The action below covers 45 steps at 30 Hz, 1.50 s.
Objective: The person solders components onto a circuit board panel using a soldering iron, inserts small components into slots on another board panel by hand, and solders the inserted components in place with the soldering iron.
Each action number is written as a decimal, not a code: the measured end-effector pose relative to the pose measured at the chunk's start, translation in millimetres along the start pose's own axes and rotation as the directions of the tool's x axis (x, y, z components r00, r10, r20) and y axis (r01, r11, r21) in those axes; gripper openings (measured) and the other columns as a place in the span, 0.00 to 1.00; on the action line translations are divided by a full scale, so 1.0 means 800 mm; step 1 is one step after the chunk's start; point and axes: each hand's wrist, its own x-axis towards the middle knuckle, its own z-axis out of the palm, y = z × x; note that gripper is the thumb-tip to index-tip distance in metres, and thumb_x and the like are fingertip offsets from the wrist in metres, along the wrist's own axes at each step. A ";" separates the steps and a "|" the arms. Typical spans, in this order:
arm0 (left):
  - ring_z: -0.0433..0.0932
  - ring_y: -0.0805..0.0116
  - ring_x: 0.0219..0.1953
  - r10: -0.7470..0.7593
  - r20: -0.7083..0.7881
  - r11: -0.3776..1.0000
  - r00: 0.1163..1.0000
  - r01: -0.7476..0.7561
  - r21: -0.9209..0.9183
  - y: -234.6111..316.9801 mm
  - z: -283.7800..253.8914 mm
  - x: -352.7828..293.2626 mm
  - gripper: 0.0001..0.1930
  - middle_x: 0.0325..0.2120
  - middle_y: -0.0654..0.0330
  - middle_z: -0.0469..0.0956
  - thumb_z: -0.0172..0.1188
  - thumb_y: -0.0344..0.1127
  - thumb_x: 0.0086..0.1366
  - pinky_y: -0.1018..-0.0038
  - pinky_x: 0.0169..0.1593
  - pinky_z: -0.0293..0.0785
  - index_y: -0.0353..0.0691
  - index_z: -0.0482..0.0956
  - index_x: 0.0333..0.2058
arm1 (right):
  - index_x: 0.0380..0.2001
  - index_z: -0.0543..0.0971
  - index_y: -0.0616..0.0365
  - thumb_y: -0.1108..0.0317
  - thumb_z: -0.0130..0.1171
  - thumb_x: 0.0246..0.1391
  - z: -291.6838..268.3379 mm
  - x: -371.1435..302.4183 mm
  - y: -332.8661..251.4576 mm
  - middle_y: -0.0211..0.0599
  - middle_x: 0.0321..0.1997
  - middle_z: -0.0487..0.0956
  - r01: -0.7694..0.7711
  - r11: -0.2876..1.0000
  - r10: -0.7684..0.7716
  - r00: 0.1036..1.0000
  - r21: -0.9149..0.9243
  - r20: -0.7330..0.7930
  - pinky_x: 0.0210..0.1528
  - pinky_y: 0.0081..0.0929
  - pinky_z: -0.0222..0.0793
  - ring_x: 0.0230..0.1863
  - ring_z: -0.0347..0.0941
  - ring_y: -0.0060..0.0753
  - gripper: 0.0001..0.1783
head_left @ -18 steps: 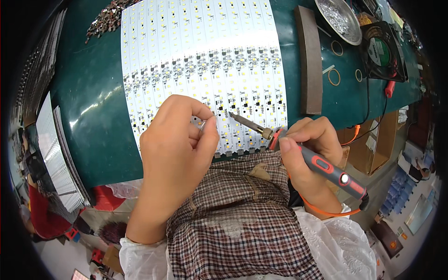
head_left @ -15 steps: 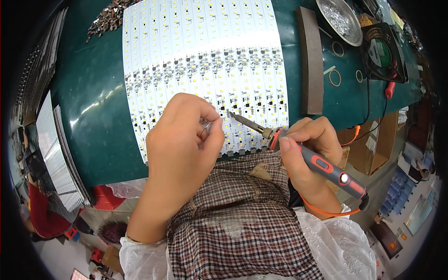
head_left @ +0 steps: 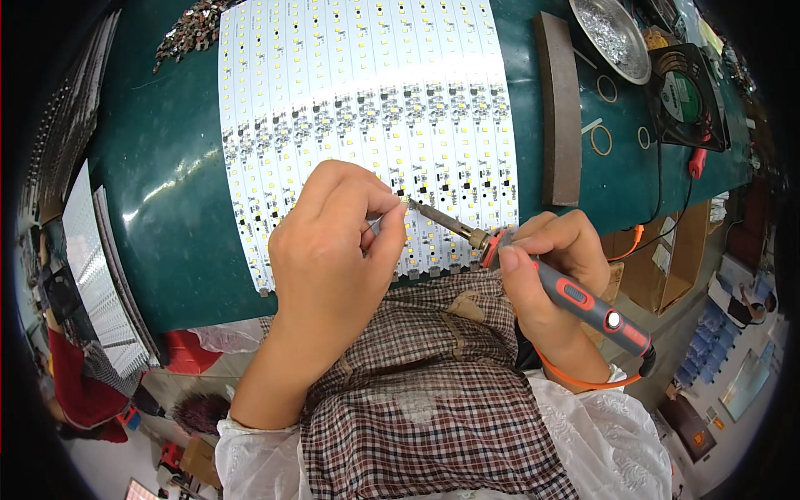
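My right hand (head_left: pixel 554 267) is closed around the grey and red handle of a soldering iron (head_left: pixel 587 302). The iron's metal tip points left and reaches down to the lower part of a sheet of white LED circuit strips (head_left: pixel 333 50), close to my left fingertips. My left hand (head_left: pixel 337 237) hovers over the same strips, thumb and forefinger pinched together beside the tip. A thin silvery wire showed between these fingers a moment ago; the fingers now mostly hide it. Rows of small yellow LEDs and black components cover the strips, which lie side by side on the green tabletop (head_left: pixel 167 200).
Right of the strips lies a long dark bar (head_left: pixel 558 108). Beyond it are a metal dish (head_left: pixel 612 42) of silvery bits, rubber bands (head_left: pixel 601 140) and a small fan (head_left: pixel 685 96). More strips (head_left: pixel 108 275) are stacked at the left. An orange cord (head_left: pixel 583 383) trails from the iron.
My left hand has shifted slightly right, its pinched fingertips closer to the iron's tip, and the silvery wire no longer shows clearly. The right hand and iron have hardly moved.
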 end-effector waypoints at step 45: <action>0.74 0.75 0.19 -0.053 -0.005 0.998 0.999 0.054 0.021 -0.003 -0.029 -0.006 0.07 0.31 0.64 0.83 0.69 0.25 0.54 0.79 0.20 0.67 0.42 0.79 0.28 | 0.32 0.70 0.60 0.79 0.64 0.57 -0.015 -0.002 -0.008 0.33 0.26 0.77 0.002 0.998 -0.006 0.998 -0.064 -0.060 0.29 0.16 0.62 0.25 0.68 0.16 0.11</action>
